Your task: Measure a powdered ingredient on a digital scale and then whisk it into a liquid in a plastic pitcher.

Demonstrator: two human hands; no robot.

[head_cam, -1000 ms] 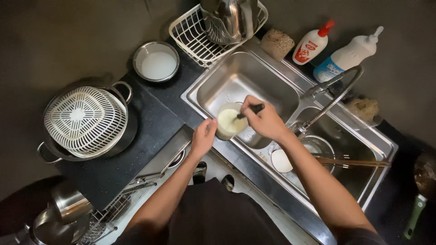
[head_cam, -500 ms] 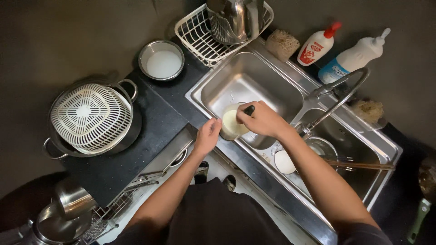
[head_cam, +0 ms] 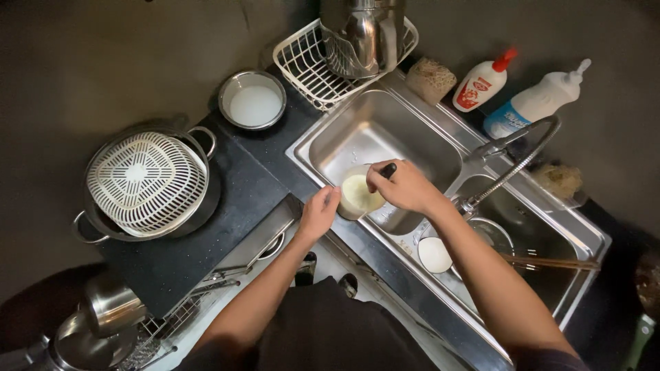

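Stainless steel fills the middle of the view: a double sink (head_cam: 412, 137) set in a dark counter (head_cam: 240, 199), seen from straight above. Both forearms reach forward from the bottom edge and meet over the near rim of the left basin. The left hand (head_cam: 318, 214) is stretched out with its fingers curled against the side of a pale, cream-coloured cup (head_cam: 359, 194), steadying it at the sink's edge. The right hand (head_cam: 405, 187) comes in from the right, wrist bent, knuckles up, its fingers closed round a dark-handled tool (head_cam: 388, 169) whose working end is hidden in or behind the cup; it may be a brush, but the view is too dim to be sure.

Behind the sink, against the wall, stand two bottles side by side: a white squeeze bottle with a red cap and a red label (head_cam: 483, 82), and to its right a larger white bottle with a blue label (head_cam: 536, 106) and a pointed top. Just left of them sits a small tan scouring pad (head_cam: 431, 79). A curved spring tap (head_cam: 522, 154) arches over the divider between the basins. In the right basin lie a small white dish (head_cam: 434, 255) and a pair of wooden chopsticks (head_cam: 550, 262).

On the counter to the left, a white slotted strainer (head_cam: 146, 182) rests in a dark two-handled pot (head_cam: 199, 206), with a steel bowl of whitish liquid (head_cam: 253, 100) beyond it and a white wire rack (head_cam: 309, 65) holding a steel kettle (head_cam: 361, 31).
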